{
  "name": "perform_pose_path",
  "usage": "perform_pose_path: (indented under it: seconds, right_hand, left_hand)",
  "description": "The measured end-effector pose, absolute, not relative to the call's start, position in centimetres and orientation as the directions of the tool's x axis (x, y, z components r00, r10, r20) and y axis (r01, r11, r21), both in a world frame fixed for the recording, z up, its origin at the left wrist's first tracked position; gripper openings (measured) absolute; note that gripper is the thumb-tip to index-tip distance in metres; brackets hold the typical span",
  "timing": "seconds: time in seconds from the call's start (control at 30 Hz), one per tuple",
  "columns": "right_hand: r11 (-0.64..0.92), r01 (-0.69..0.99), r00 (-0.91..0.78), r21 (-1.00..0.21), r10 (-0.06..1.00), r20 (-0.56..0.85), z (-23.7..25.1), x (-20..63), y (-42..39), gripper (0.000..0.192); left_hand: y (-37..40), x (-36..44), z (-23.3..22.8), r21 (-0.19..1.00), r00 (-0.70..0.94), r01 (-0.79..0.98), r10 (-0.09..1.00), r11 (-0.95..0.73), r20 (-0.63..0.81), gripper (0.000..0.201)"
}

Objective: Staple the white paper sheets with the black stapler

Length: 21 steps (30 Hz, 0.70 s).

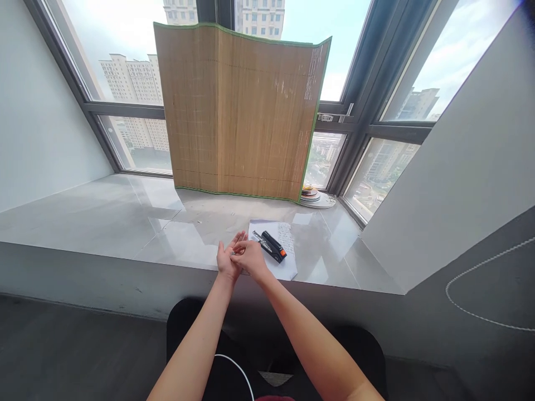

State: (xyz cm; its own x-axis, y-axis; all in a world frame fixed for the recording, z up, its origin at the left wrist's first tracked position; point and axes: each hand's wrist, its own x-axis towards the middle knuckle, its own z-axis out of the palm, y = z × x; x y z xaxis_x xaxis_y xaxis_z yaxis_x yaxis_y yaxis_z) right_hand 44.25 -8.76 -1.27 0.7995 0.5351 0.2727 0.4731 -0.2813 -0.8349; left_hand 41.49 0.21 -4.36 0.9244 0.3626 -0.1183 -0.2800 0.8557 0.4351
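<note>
I see a black stapler [274, 244] lying just to the right of the fingers of the right hand [253, 258]. It is opened: two long parts are spread apart, the one nearer to the fingers shows silvery metal, and the orange-marked end is farther from them. Beneath it, beside these fingers, lies a white paper [288, 270] with handwriting.

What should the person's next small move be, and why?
The right hand should probably move to the stapler: the stapler lies opened on the paper close by, and the hand meets the upturned left hand, though anything between them is too small to identify.
</note>
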Motion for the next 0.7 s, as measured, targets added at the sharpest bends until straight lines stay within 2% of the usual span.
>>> perform_pose_path:
  seconds: [0.17, 0.4, 0.5, 0.6, 0.63, 0.7]
  right_hand:
    - [-0.351, 0.497, 0.791, -0.793, 0.558, 0.249, -1.3, 44.3, -8.7, 0.018]
    - [-0.404, 0.635, 0.747, -0.659, 0.539, 0.39, -0.5, 43.9, -9.2, 0.025]
    - [-0.413, 0.666, 0.742, -0.621, 0.454, 0.494, 1.8, 45.4, -11.1, 0.025]
    - [-0.5, 0.645, 0.755, -0.578, 0.302, 0.582, 4.0, 50.1, -14.7, 0.024]
    - [-0.558, 0.61, 0.771, -0.562, 0.255, 0.583, 4.3, 52.4, -16.2, 0.025]
    - [-0.69, 0.468, 0.852, -0.552, 0.186, 0.49, 4.2, 57.5, -19.4, 0.026]
  left_hand:
    - [0.2, 41.4, -4.3, 0.399, 0.918, -0.273, 0.361, 0.875, -0.164, 0.071]
    - [0.4, 41.7, -4.6, 0.383, 0.91, -0.275, 0.367, 0.882, -0.191, 0.065]
    - [0.5, 42.0, -4.6, 0.376, 0.913, -0.268, 0.359, 0.887, -0.194, 0.06]
    - [0.5, 42.2, -4.6, 0.385, 0.908, -0.271, 0.368, 0.882, -0.203, 0.058]
    - [0.5, 42.2, -4.6, 0.391, 0.906, -0.268, 0.368, 0.88, -0.208, 0.058]
    - [0.4, 42.2, -4.5, 0.403, 0.905, -0.265, 0.37, 0.876, -0.21, 0.057]
